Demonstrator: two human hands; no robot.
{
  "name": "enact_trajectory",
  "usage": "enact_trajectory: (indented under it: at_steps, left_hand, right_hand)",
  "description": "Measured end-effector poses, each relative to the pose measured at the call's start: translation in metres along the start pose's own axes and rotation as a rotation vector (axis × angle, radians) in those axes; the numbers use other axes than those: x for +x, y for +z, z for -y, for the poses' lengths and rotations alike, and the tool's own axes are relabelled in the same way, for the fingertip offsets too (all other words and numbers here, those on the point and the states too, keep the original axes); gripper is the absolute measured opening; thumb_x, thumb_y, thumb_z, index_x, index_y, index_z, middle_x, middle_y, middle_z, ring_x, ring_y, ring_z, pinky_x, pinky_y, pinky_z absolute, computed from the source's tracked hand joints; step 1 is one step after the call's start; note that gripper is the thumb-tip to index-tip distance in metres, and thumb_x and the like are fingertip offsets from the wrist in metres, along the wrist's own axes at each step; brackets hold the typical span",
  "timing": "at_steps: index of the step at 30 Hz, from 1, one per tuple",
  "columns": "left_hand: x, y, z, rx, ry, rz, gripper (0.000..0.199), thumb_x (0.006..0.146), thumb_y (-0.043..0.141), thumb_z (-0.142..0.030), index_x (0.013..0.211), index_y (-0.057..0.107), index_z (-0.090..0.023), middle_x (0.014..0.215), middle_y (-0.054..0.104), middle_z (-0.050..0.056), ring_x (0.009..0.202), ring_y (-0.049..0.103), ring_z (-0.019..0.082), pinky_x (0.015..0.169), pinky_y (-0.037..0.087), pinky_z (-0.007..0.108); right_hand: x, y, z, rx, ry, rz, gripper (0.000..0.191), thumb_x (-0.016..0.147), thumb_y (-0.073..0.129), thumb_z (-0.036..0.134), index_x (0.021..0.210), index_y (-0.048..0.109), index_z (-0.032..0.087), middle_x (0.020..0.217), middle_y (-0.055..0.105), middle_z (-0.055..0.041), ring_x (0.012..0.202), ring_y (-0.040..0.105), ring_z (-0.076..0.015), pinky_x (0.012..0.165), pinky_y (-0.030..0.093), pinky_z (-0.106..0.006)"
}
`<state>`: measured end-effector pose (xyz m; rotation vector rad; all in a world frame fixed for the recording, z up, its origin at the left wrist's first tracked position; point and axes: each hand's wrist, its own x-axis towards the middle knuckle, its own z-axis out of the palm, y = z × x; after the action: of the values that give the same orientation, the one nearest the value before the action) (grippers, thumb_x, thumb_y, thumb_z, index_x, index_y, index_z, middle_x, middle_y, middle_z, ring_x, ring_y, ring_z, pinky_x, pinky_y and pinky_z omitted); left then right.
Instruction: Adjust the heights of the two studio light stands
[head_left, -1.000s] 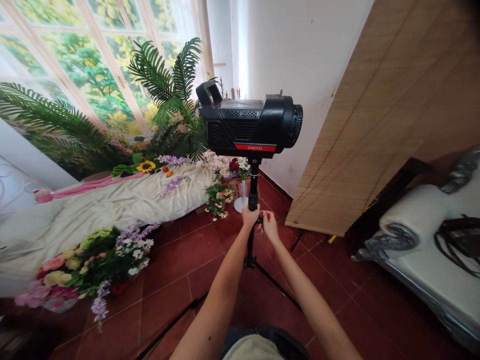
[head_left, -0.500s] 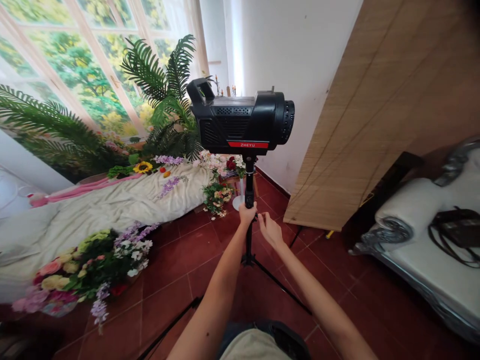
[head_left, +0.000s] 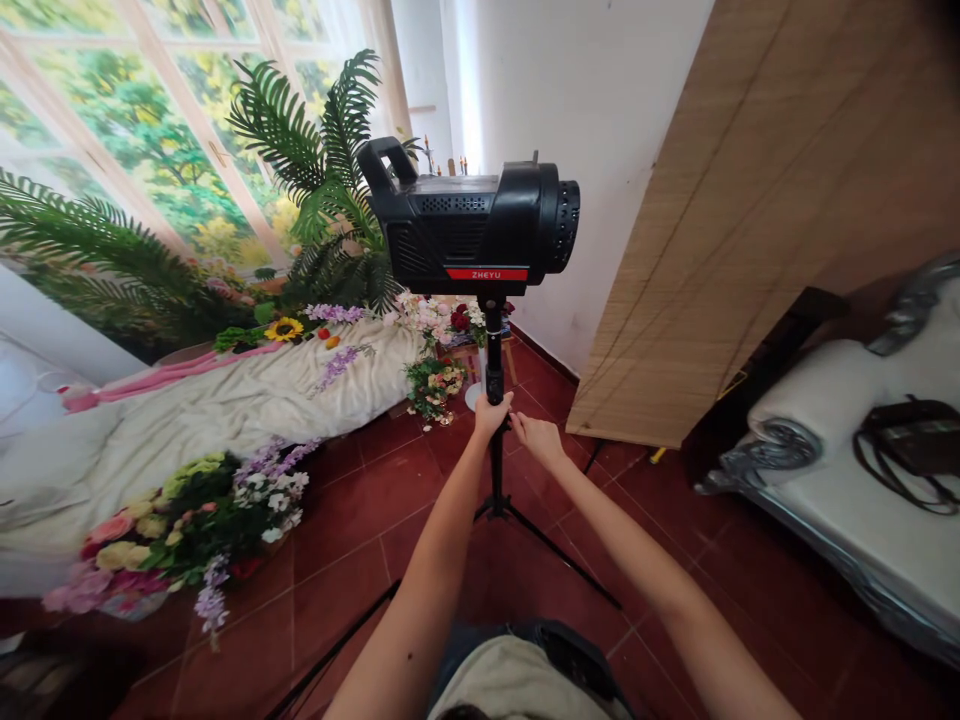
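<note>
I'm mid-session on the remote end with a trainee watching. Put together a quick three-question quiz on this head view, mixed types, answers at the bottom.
1. Multiple choice: what is the person's left hand gripping?
A) the carrying handle of the light
B) the strap of the bag
C) the upright pole of the stand

2. True or false: the dark bag lies on the white sofa.

3. Fill in the blank: the red label on the side of the black light reads "____".

Key: 1. C; 2. True; 3. ZHEYU
</note>
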<state>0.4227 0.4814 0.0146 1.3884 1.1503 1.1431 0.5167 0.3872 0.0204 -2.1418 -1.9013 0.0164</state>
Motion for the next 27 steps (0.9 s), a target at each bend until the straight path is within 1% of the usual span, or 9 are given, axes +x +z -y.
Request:
enact_trajectory:
  at_steps: [3, 6, 9, 11, 15, 17, 20, 24, 27]
  left_hand:
    - [0.000, -0.003, 0.002, 0.001, 0.022, 0.066, 0.040, 0.067, 0.066, -0.050, 0.055, 0.054, -0.014, 0.049, 0.052, 0.002, 0.047, 0.052, 0.011, 0.047, 0.040, 0.022]
    - [0.001, -0.004, 0.005, -0.012, 0.080, 0.062, 0.040, 0.068, 0.065, -0.054, 0.063, 0.054, -0.015, 0.056, 0.054, 0.001, 0.051, 0.051, 0.010, 0.051, 0.041, 0.022]
    - [0.004, -0.003, 0.009, -0.029, 0.116, 0.054, 0.036, 0.066, 0.069, -0.048, 0.075, 0.055, -0.016, 0.063, 0.056, 0.000, 0.057, 0.052, 0.010, 0.057, 0.043, 0.022]
    - [0.007, -0.001, 0.012, -0.025, 0.092, 0.064, 0.033, 0.064, 0.072, -0.041, 0.079, 0.055, -0.016, 0.065, 0.056, 0.000, 0.059, 0.052, 0.010, 0.061, 0.045, 0.024]
    - [0.011, 0.004, 0.014, 0.040, -0.016, 0.013, 0.023, 0.063, 0.070, -0.022, 0.082, 0.058, -0.016, 0.069, 0.059, 0.000, 0.060, 0.054, 0.011, 0.065, 0.046, 0.026]
    - [0.013, 0.005, 0.013, 0.109, -0.055, 0.001, 0.017, 0.062, 0.067, -0.016, 0.077, 0.060, -0.016, 0.071, 0.061, 0.002, 0.062, 0.056, 0.012, 0.067, 0.047, 0.026]
    - [0.014, 0.007, 0.011, 0.227, -0.083, -0.010, 0.008, 0.063, 0.065, -0.018, 0.069, 0.061, -0.016, 0.072, 0.063, 0.004, 0.068, 0.059, 0.014, 0.067, 0.046, 0.026]
    - [0.011, 0.007, 0.007, 0.332, -0.137, -0.074, 0.015, 0.061, 0.067, -0.024, 0.072, 0.063, -0.015, 0.074, 0.065, 0.008, 0.073, 0.062, 0.019, 0.068, 0.045, 0.027]
    - [0.006, 0.008, 0.003, 0.315, -0.187, -0.134, 0.023, 0.057, 0.071, -0.026, 0.076, 0.065, -0.015, 0.077, 0.067, 0.011, 0.079, 0.064, 0.022, 0.071, 0.046, 0.029]
  right_hand:
    - [0.001, 0.005, 0.000, 0.017, 0.047, 0.008, 0.053, 0.098, 0.018, 0.045, 0.108, 0.064, 0.020, 0.082, 0.071, -0.0108, 0.073, 0.067, -0.0185, 0.060, 0.038, -0.022]
    - [0.003, 0.009, -0.001, 0.072, 0.063, 0.012, 0.058, 0.098, 0.016, 0.044, 0.105, 0.067, 0.018, 0.084, 0.071, -0.0119, 0.077, 0.067, -0.0185, 0.063, 0.040, -0.022]
    - [0.006, 0.013, -0.003, 0.127, 0.047, 0.034, 0.064, 0.099, 0.011, 0.043, 0.096, 0.069, 0.016, 0.087, 0.071, -0.0134, 0.079, 0.067, -0.0194, 0.066, 0.042, -0.023]
    - [0.008, 0.015, -0.006, 0.140, 0.013, 0.068, 0.062, 0.100, 0.010, 0.037, 0.099, 0.068, 0.015, 0.087, 0.071, -0.0138, 0.079, 0.067, -0.0197, 0.067, 0.042, -0.024]
    - [0.010, 0.021, -0.013, 0.038, -0.144, 0.107, 0.044, 0.097, 0.022, 0.019, 0.132, 0.045, 0.006, 0.095, 0.069, -0.0169, 0.081, 0.066, -0.0220, 0.068, 0.042, -0.026]
    - [0.010, 0.023, -0.015, -0.018, -0.196, 0.107, 0.047, 0.094, 0.026, 0.013, 0.138, 0.034, 0.001, 0.097, 0.068, -0.0189, 0.083, 0.065, -0.0234, 0.069, 0.042, -0.027]
    - [0.008, 0.023, -0.016, -0.020, -0.197, 0.107, 0.048, 0.093, 0.026, 0.013, 0.140, 0.030, 0.000, 0.095, 0.068, -0.0187, 0.084, 0.064, -0.0239, 0.071, 0.043, -0.029]
    - [0.004, 0.018, -0.015, 0.148, -0.107, 0.102, 0.047, 0.098, 0.022, 0.029, 0.130, 0.046, 0.005, 0.080, 0.069, -0.0140, 0.080, 0.065, -0.0216, 0.076, 0.042, -0.027]
    - [0.001, 0.014, -0.014, 0.306, -0.022, 0.111, 0.061, 0.098, 0.011, 0.041, 0.114, 0.061, 0.009, 0.068, 0.067, -0.0100, 0.075, 0.064, -0.0194, 0.078, 0.041, -0.025]
